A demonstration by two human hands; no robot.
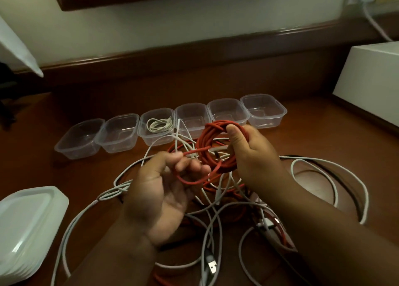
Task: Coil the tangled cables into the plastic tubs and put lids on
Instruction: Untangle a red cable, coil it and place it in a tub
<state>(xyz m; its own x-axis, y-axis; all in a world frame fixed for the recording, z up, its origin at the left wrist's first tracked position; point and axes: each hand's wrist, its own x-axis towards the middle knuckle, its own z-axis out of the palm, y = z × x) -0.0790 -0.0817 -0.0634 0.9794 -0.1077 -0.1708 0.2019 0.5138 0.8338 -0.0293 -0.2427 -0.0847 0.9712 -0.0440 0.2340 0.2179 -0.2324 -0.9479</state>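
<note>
Red cable [212, 147] is mid-coil above the tangle [216, 201]: the right hand [251, 154] grips the loops, the left hand [170, 184] pinches the loose tail. Next, I'd judge, wind that tail and drop the coil into an empty tub [193, 118]; lids [26, 218] wait at left.

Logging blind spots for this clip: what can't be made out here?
Head view only:
- Lid stack: count unclear, cut off by the left edge.
- Red cable loose end: lost under the left hand and white cables.
- Right hand fingers: hidden behind the red coil.
- USB plug: its cable untraceable in the tangle.
</note>
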